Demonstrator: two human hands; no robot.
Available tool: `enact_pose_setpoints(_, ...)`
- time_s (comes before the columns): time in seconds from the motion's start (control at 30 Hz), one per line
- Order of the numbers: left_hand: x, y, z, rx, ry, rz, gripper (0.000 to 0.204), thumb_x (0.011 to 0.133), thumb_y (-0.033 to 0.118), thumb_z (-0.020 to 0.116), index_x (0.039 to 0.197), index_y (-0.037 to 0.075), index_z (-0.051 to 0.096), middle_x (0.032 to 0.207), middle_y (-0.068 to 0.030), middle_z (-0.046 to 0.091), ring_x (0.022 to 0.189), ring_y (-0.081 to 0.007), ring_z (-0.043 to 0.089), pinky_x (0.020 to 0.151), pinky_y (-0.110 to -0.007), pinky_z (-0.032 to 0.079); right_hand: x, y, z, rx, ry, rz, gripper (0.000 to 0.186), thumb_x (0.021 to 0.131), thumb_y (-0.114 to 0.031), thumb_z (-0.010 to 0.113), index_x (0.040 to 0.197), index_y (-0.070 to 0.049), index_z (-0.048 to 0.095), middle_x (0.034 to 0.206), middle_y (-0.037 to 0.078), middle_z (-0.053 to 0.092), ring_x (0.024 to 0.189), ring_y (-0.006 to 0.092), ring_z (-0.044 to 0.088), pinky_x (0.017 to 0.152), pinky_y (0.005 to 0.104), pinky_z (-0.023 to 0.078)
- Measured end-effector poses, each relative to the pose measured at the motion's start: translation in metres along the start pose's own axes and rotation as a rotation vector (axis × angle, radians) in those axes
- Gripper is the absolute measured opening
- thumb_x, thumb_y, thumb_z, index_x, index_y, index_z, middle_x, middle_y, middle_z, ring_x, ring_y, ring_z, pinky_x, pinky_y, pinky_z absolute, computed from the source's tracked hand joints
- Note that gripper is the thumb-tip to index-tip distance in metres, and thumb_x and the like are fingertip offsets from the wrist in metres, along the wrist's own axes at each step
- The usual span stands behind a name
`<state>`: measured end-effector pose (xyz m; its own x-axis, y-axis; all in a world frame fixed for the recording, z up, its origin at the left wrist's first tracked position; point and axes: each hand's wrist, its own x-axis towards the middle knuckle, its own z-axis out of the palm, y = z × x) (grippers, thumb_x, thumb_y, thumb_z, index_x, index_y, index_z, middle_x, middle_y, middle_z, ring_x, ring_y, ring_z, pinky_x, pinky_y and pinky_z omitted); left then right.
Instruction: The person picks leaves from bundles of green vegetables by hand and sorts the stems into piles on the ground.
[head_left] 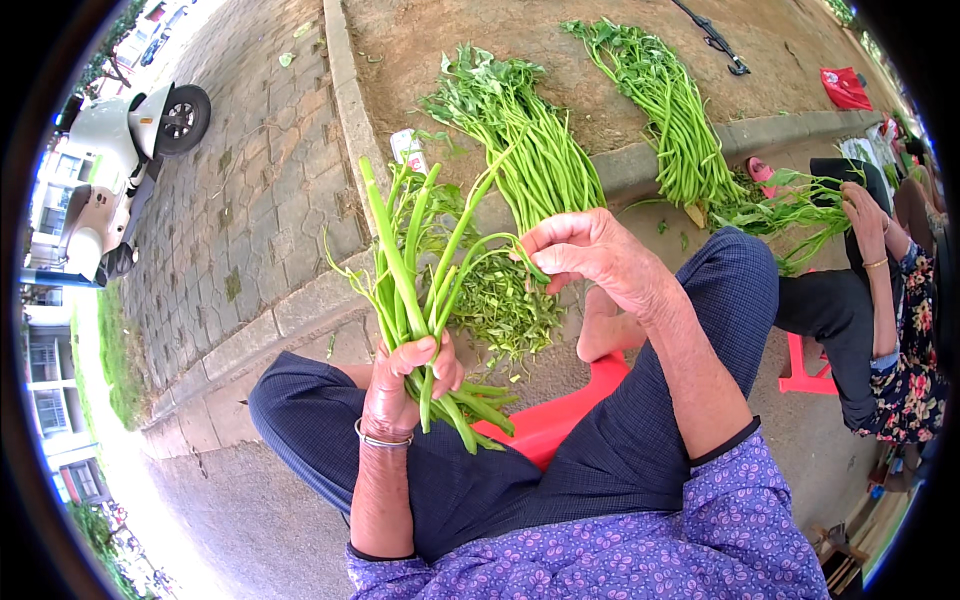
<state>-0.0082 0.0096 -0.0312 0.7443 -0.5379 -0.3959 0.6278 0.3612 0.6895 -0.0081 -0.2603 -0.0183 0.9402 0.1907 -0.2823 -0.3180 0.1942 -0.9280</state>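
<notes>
A bunch of thick, leafy green vegetable stems [410, 265] stands up from my left hand [415, 375], whose fingers are wrapped round it over my lap. The lower stem ends stick out below that fist, fanning to the right. My right hand [605, 255] pinches the tip of a thin, curved green shoot between thumb and fingers; the shoot arches back to the bunch. On the ground beyond my hands lies a heap of torn leaves and bits [505, 310]. Past it, a large bundle of green stems [545, 170] rests against the kerb.
A second stem bundle [680, 135] lies farther right across the kerb [620, 172]. Beneath me is a red plastic stool [545, 415]. At right, another person's hand [865, 222] holds leafy stems. A white packet [408, 150], red bag [845, 88] and parked scooter [110, 130] are farther off.
</notes>
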Motion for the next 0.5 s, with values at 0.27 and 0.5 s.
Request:
enact_pose_setpoints(0.27, 0.0019, -0.0005, 0.0029, 0.031, 0.038, 0.003, 0.026, 0.084, 0.019, 0.063, 0.098, -0.001, 0.055, 0.064, -0.0056, 0.053, 0.046, -0.0145, 0.044, 0.057, -0.033, 0.042, -0.0012, 0.0030, 0.0058, -0.013, -0.065, 0.024, 0.026, 0.088, -0.026, 0.061, 0.095, -0.003, 0.069, 0.081, 0.000, 0.065, 0.075, 0.0082, 0.061, 0.067, 0.0256, 0.051)
enact_pose_setpoints(0.5, 0.0019, 0.0003, 0.0004, 0.000, 0.055, 0.010, 0.026, 0.084, 0.019, 0.062, 0.099, -0.001, 0.054, 0.065, -0.0054, 0.053, 0.046, -0.0142, 0.043, 0.057, -0.034, 0.043, -0.0021, 0.0009, 0.0072, 0.021, -0.092, 0.032, 0.024, 0.090, -0.022, 0.056, 0.091, -0.002, 0.068, 0.080, 0.003, 0.066, 0.071, 0.0099, 0.062, 0.064, 0.0246, 0.049)
